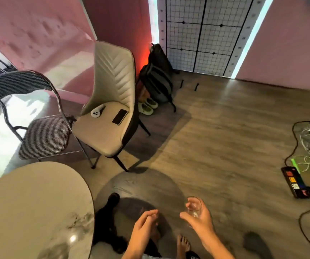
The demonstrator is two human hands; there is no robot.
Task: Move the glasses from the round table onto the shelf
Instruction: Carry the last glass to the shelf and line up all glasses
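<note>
A clear glass (193,206) is gripped upright by the right hand (199,220) at the lower centre of the frame. The left hand (144,224), beside it, is curled; whether anything is held there cannot be told. The round tabletop (29,202) lies at lower left, well apart from the glass.

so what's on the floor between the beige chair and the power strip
Nothing: in the head view, only bare wood floor lies between the beige chair and the power strip.
</note>
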